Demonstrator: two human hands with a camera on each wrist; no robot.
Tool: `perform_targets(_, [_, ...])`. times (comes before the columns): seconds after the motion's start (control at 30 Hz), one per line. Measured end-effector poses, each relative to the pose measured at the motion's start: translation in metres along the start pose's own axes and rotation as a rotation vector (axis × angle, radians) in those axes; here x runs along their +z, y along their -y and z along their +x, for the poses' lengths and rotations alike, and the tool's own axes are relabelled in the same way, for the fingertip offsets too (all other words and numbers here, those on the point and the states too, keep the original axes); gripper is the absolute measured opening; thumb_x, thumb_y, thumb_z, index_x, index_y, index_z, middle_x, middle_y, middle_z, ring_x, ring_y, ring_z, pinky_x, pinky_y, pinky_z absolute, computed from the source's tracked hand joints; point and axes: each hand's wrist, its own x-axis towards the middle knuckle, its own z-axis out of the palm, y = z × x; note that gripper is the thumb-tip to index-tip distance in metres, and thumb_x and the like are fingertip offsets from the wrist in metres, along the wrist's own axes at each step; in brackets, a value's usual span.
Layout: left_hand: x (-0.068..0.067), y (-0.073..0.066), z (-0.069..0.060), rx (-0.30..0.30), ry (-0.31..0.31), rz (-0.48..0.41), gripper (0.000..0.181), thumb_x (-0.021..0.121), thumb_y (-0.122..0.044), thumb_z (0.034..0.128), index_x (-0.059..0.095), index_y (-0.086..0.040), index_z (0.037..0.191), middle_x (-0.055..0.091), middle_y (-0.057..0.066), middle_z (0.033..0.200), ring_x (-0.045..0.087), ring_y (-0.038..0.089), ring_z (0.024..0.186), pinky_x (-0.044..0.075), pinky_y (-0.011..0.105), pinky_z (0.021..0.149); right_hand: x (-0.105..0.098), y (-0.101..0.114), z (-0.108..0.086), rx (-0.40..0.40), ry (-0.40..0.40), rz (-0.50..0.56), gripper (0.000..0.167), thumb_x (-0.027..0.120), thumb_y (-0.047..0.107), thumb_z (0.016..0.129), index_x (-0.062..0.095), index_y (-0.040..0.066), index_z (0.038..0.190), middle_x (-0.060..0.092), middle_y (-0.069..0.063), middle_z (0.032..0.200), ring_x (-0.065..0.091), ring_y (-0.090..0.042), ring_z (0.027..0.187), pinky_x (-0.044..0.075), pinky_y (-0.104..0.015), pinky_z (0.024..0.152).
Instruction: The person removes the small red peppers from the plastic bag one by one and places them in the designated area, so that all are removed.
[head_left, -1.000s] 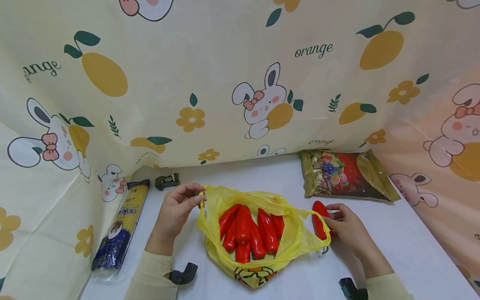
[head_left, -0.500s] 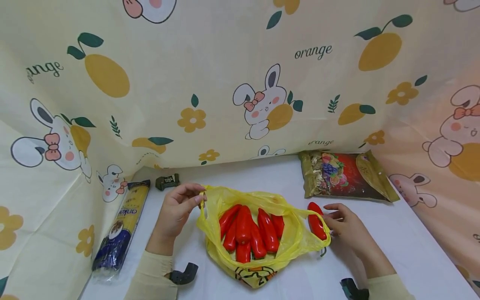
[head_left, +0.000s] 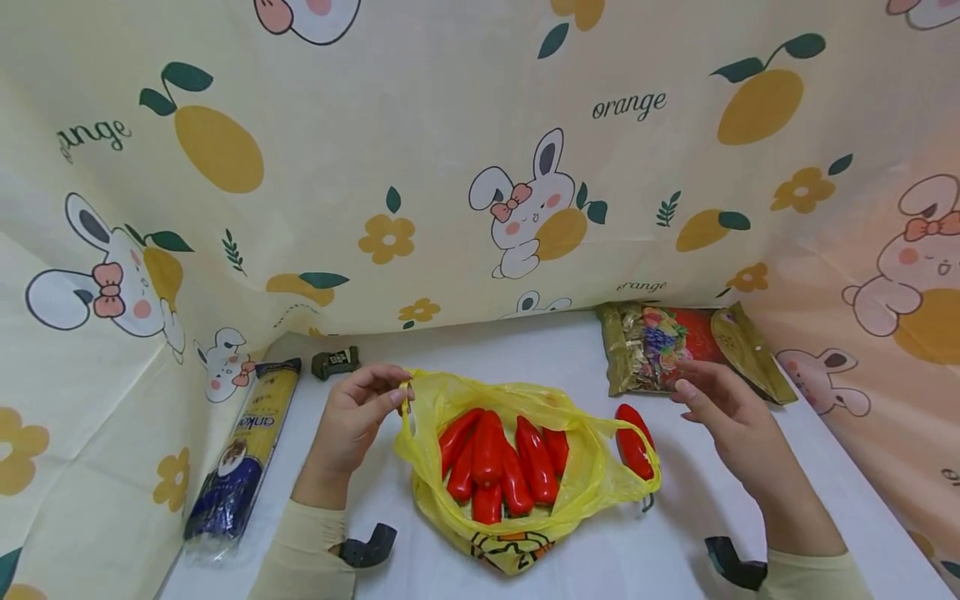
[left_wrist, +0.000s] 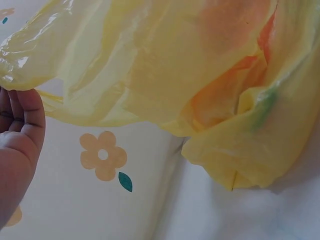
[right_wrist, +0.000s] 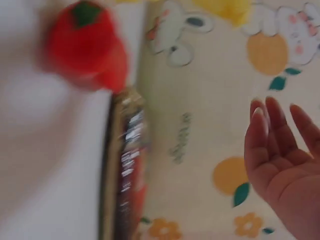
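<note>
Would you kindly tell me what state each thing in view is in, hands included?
Yellow bag: open at the top
Red peppers: heaped inside the bag
Loose red pepper: lying outside, partly behind the bag's right handle
Left hand: gripping the bag's edge
Right hand: raised, holding nothing
Gold packet: lying flat
Blue-and-yellow pack: lying lengthwise
Small dark packet: lying down, too small to tell if sealed
</note>
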Motion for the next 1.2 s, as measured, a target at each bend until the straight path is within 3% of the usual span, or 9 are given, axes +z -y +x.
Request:
perform_targets(0.17, [0.001,-0.001,0.001,0.002,0.006,-0.001,0.019,0.059,0.012,0.1043,0.059,0.022,0.120,0.069,0.009,0.109,0.067,0.020,0.096,0.061,0.029,0.088,0.008,0.028,0.002,-0.142,0.054,0.172,0.042,0.050,0.003,0.114,0.053,0.006,0.156,0.065,-0.008,0.138,0.065,-0.016,0.122,0.057,-0.023,0.094])
perform_targets(0.4, [0.002,-0.001,0.000,-0.006,0.004,0.002,0.018,0.059,0.011,0.1047,0.060,0.021,0.120,0.069,0.009,0.109,0.066,0.021,0.096,0.061,0.029,0.088,0.037,0.052,0.005,-0.195,0.203,0.328,0.046,0.042,0.005,0.115,0.049,0.008,0.160,0.062,-0.019,0.141,0.066,-0.030,0.123,0.058,-0.033,0.097])
perform_targets(0.83, [0.001,0.000,0.000,-0.010,0.004,0.003,0.018,0.059,0.011,0.1044,0.060,0.021,0.120,0.069,0.009,0.109,0.066,0.020,0.096,0.061,0.030,0.090,0.121,0.036,0.013,0.003,0.410,0.377,0.048,0.050,0.023,0.116,0.045,0.010,0.162,0.055,-0.028,0.143,0.055,-0.054,0.129,0.059,-0.046,0.098])
perform_targets(0.97, [0.000,0.001,0.001,0.007,0.015,-0.010,0.017,0.059,0.012,0.1042,0.061,0.020,0.119,0.069,0.010,0.109,0.067,0.020,0.096,0.061,0.029,0.089,0.147,0.030,0.015,0.081,0.437,0.348,0.053,0.056,0.032,0.115,0.045,0.014,0.163,0.053,-0.022,0.146,0.054,-0.048,0.132,0.057,-0.051,0.100])
perform_targets(1.2, [0.001,0.003,0.001,0.030,0.037,-0.040,0.018,0.058,0.014,0.1042,0.061,0.020,0.121,0.071,0.010,0.108,0.069,0.020,0.096,0.061,0.027,0.085,0.178,0.025,0.018,0.132,0.411,0.157,0.059,0.067,0.044,0.109,0.053,0.019,0.160,0.058,-0.016,0.146,0.060,-0.031,0.122,0.056,-0.055,0.099])
